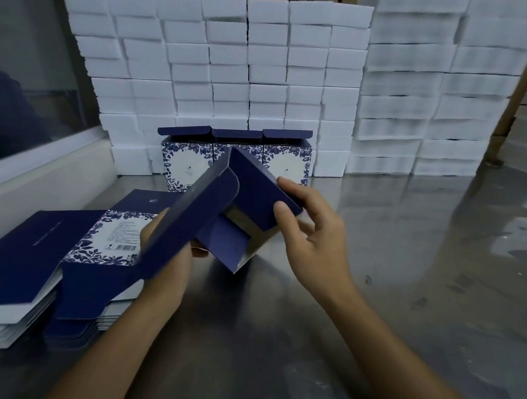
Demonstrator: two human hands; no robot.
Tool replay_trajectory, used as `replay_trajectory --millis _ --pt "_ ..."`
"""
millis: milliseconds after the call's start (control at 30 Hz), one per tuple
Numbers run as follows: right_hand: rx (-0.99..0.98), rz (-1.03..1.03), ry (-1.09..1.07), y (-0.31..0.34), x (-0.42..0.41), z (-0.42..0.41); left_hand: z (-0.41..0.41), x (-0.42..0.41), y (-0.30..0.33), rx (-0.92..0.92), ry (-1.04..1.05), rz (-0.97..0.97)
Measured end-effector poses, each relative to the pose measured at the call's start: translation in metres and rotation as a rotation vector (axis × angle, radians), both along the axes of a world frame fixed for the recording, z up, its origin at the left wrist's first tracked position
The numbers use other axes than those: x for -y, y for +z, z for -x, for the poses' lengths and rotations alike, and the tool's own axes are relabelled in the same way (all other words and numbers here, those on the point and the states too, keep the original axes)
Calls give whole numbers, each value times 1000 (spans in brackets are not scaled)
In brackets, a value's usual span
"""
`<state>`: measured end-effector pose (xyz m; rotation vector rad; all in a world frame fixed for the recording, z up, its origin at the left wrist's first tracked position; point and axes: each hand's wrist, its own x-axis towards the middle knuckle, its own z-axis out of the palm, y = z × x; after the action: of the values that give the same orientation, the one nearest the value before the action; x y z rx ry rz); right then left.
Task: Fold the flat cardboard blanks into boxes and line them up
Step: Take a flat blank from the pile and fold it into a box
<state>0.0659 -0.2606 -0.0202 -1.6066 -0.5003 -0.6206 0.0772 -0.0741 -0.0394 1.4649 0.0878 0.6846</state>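
Note:
I hold a half-formed navy cardboard box (224,215) above the steel table, its end flaps open toward me. My left hand (167,255) grips its left side from underneath, mostly hidden by a long navy panel. My right hand (303,229) pinches a flap at the box's right edge between thumb and fingers. A stack of flat navy and floral blanks (68,249) lies at the left. Three folded boxes (237,157) with lids up stand side by side at the back, the middle one partly hidden by the held box.
White foam blocks (233,68) are piled in a wall behind the boxes, with taller stacks (416,100) at the right. The steel table (406,269) stretches right. A white ledge and glass panel (27,160) run along the left.

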Motion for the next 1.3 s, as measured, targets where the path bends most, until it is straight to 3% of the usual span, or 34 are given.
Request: replay_trajectory --millis 133,267,367,500,767,1000,1300 --pt "-17 122 -44 -3 3 1 -4 -1 7 -41 28 187" --pt "-79 128 1 -8 3 -2 -1 4 9 -56 -90 210" --pt "-56 112 -46 -9 3 -4 3 14 7 -105 -150 127" --pt "-52 116 -90 -9 4 -5 2 16 1 -156 -80 -22" --pt "-147 45 -114 -17 4 -14 10 17 8 -55 -272 -46" --pt "-152 102 -161 -21 6 -15 9 17 4 -53 -190 -183" --pt "-196 -2 -55 -24 7 -16 5 10 1 -87 -314 129"
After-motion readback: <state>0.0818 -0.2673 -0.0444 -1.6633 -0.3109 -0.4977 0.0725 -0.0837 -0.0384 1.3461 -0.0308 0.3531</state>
